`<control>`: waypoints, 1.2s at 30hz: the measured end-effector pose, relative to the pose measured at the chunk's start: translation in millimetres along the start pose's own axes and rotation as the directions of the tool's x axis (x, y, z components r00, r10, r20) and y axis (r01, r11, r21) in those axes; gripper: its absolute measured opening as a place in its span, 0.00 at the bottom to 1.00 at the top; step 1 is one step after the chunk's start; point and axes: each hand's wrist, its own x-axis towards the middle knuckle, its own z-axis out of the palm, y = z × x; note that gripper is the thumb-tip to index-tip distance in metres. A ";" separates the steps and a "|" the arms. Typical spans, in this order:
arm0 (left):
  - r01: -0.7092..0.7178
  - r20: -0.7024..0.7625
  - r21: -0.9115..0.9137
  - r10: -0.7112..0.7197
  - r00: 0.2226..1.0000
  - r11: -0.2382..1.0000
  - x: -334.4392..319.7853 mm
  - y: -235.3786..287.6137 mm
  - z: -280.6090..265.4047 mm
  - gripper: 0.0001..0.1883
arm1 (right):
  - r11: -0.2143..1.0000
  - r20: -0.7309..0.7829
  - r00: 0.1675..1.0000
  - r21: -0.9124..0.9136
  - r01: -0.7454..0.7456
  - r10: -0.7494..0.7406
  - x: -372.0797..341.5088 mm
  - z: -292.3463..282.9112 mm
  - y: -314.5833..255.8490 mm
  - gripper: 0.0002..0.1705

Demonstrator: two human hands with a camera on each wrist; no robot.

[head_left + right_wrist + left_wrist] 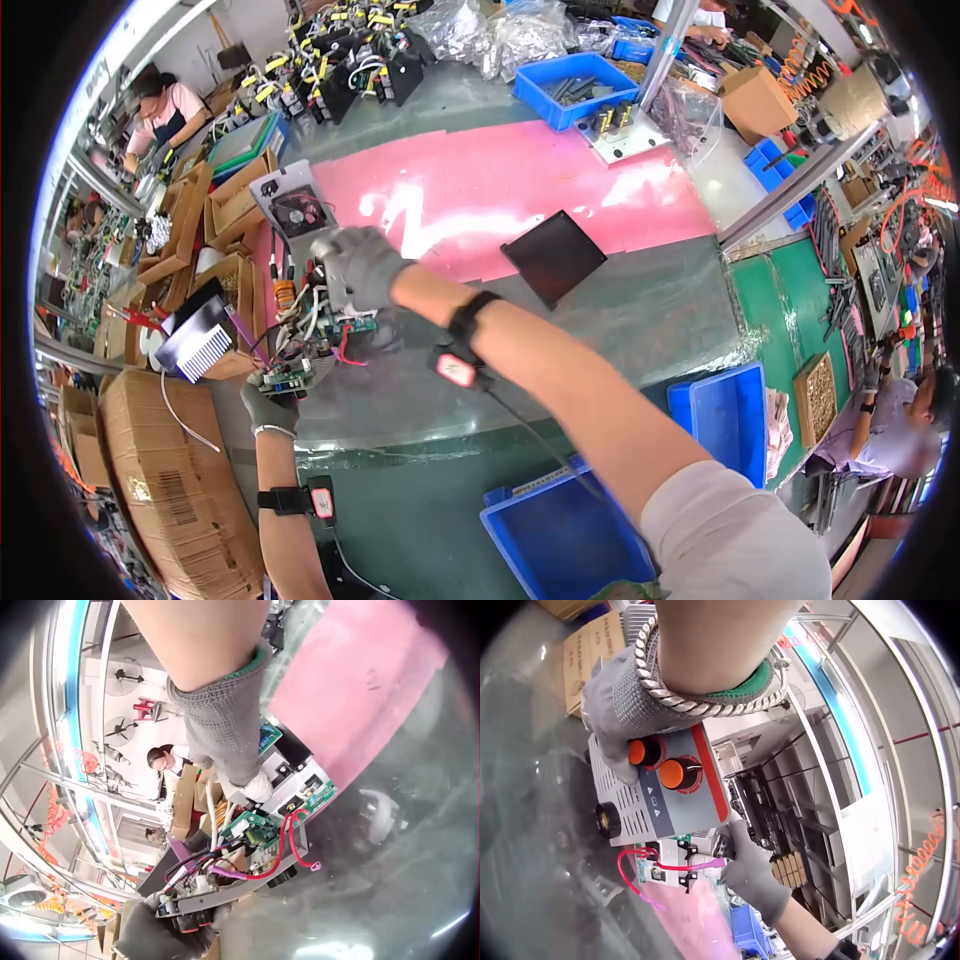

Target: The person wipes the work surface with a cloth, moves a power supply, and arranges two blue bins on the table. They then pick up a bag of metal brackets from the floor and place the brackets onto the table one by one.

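Note:
A partly built electrical unit, with green circuit boards (259,829), metal heat sinks and loose wires, stands at the left of the table. Its grey front panel (660,814) carries orange knobs (673,776), a vent grille and a round black socket. My gloved left hand (270,408) grips this panel at its edge, fingers over the face beside the knobs. From above, my gloved right hand (362,268) holds the inner assembly, its fingertips (259,787) at the metal blocks. A red wire (283,851) loops out between the hands. Behind the unit stands a panel with a fan (295,205).
A black sheet (555,255) lies on the table's pink covering (460,190). Blue bins (575,90) stand at the back and near right. Cardboard boxes (165,470) line the left side. Several wired assemblies (330,65) crowd the far left. Other people sit at neighbouring benches.

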 end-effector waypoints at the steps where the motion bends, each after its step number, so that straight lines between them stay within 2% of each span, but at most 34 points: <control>1: -0.005 -0.018 -0.017 0.004 1.000 1.000 -1.1 -2.7 -5.8 0.13 | 0.975 0.063 0.994 0.197 -0.099 0.088 -16.5 -13.1 11.7 0.41; 2: -0.016 -0.036 -0.037 0.015 0.999 0.999 -10.3 -2.6 -0.1 0.14 | 0.948 -0.108 0.972 0.269 -0.172 0.207 -46.1 -11.6 22.4 0.40; 3: -0.030 -0.062 -0.053 0.027 0.998 0.998 -16.9 -0.5 -0.8 0.14 | 0.937 -0.252 0.922 0.264 -0.227 0.294 -73.5 -7.5 43.0 0.35; 4: -0.033 -0.074 -0.070 0.028 0.997 0.997 -12.8 -0.3 -13.2 0.14 | 0.929 -0.144 0.918 0.081 -0.361 0.369 -112.7 -8.9 63.9 0.31; 5: -0.038 -0.088 -0.085 0.031 0.996 0.996 -4.3 -0.9 -30.0 0.14 | 0.778 0.180 0.757 -0.164 -0.607 0.628 -125.6 -40.3 71.5 0.37; 6: -0.048 -0.101 -0.099 0.038 0.994 0.994 -1.6 3.0 -41.8 0.14 | 0.807 0.093 0.809 -0.196 -0.557 0.580 -156.4 -43.5 81.8 0.36; 7: -0.073 -0.146 -0.111 0.057 0.988 0.991 -9.1 3.9 -41.7 0.12 | 0.756 0.008 0.803 -0.345 -0.557 0.595 -183.2 -33.1 89.6 0.32; 9: -0.007 -0.125 -0.078 -0.003 0.992 0.997 -22.4 10.6 -26.8 0.10 | 0.746 0.082 0.796 -0.418 -0.519 0.599 -220.4 -12.0 111.0 0.25; 11: -0.067 -0.179 -0.098 0.049 0.983 0.993 -10.5 11.0 -28.3 0.10 | 0.760 0.159 0.781 -0.410 -0.505 0.605 -226.6 -5.9 119.4 0.19; 12: -0.029 -0.093 -0.054 0.024 0.995 0.998 -13.0 17.5 -29.5 0.10 | 0.768 0.192 0.768 -0.380 -0.516 0.611 -225.5 -4.8 121.6 0.16; 13: 0.012 0.002 -0.005 -0.012 1.000 1.000 -15.8 22.6 -26.4 0.10 | 0.804 0.188 0.796 -0.308 -0.509 0.576 -222.9 -4.5 125.4 0.15; 15: 0.009 -0.143 -0.135 -0.029 0.989 0.991 -24.9 30.3 -9.5 0.11 | 0.848 0.162 0.835 -0.174 -0.501 0.526 -213.9 -8.0 130.1 0.13; 16: 0.031 -0.191 -0.085 -0.046 0.981 0.996 -26.2 33.0 -5.9 0.15 | 0.878 0.110 0.872 -0.030 -0.477 0.477 -198.2 -22.8 119.8 0.13; 17: 0.038 -0.167 -0.057 -0.047 0.985 0.998 -27.1 34.1 -7.5 0.16 | 0.892 0.055 0.899 0.111 -0.438 0.434 -177.9 -47.1 102.0 0.12; 18: 0.047 -0.146 -0.027 -0.050 0.988 0.999 -28.1 33.9 -11.8 0.16 | 0.859 0.078 0.903 0.286 -0.426 0.422 -151.0 -69.4 77.4 0.11; 19: 0.056 -0.122 0.005 -0.055 0.991 0.998 -27.3 35.1 -16.6 0.16 | 0.815 0.208 0.887 0.352 -0.461 0.412 -120.9 -96.8 43.8 0.10; 20: 0.066 -0.149 0.046 -0.059 0.987 0.997 -19.4 34.5 -24.1 0.16 | 0.915 0.034 0.979 0.350 -0.199 0.200 -102.0 -89.6 31.3 0.12; 21: 0.064 -0.139 0.057 -0.056 0.989 0.996 -15.7 33.9 -28.4 0.17 | 0.947 -0.006 0.998 0.318 -0.052 0.057 -79.9 -80.2 20.1 0.15; 22: 0.063 -0.128 0.068 -0.054 0.990 0.996 -12.9 33.5 -31.2 0.18 | 0.960 -0.153 0.974 0.200 0.196 -0.167 -53.9 -68.8 7.8 0.14; 23: 0.059 -0.115 0.080 -0.050 0.992 0.995 -9.7 33.3 -34.4 0.19 | 0.945 -0.159 0.956 0.181 0.274 -0.247 -29.0 -64.9 -12.9 0.12; 24: 0.046 -0.042 0.138 -0.041 0.998 0.989 -5.2 31.1 -43.2 0.26 | 0.939 -0.078 0.951 0.154 0.308 -0.299 -0.7 -45.8 -24.8 0.10; 25: 0.042 -0.081 0.133 -0.032 0.996 0.990 -13.8 33.6 -38.1 0.28 | 0.934 0.003 0.936 0.074 0.350 -0.352 21.7 -27.7 -39.4 0.11; 26: 0.040 -0.121 0.128 -0.025 0.992 0.991 -29.7 34.0 -25.2 0.30 | 0.936 0.018 0.936 0.041 0.349 -0.350 38.3 -10.5 -53.6 0.12; 27: 0.042 -0.165 0.123 -0.021 0.986 0.992 -42.8 33.6 -20.2 0.33 | 0.952 0.134 0.945 -0.024 0.305 -0.300 48.7 -8.1 -72.8 0.12; 28: 0.020 -0.127 0.184 0.003 0.992 0.983 -50.7 34.2 -25.2 0.42 | 0.951 0.157 0.947 -0.084 0.296 -0.281 56.5 4.1 -84.4 0.13; 29: 0.016 -0.175 0.187 0.017 0.984 0.982 -54.8 33.8 -32.1 0.43 | 0.946 0.179 0.948 -0.142 0.290 -0.264 61.5 14.5 -93.1 0.13; 31: 0.010 -0.270 0.198 0.044 0.962 0.980 -66.2 36.3 -41.9 0.47 | 0.948 0.146 0.955 -0.153 0.280 -0.259 63.2 24.3 -100.5 0.12; 32: -0.008 -0.225 0.206 0.055 0.973 0.979 -76.9 38.2 -50.6 0.48 | 0.948 0.135 0.958 -0.159 0.274 -0.254 61.3 28.5 -101.0 0.12; 35: -0.033 -0.192 0.234 0.079 0.978 0.972 -99.1 34.0 -74.5 0.46 | 0.964 -0.084 0.962 -0.066 0.256 -0.261 41.8 12.5 -75.8 0.11; 36: -0.035 -0.257 0.203 0.087 0.962 0.978 -103.7 29.8 -81.3 0.35 | 0.976 -0.106 0.970 -0.030 0.217 -0.219 31.6 -2.5 -63.1 0.11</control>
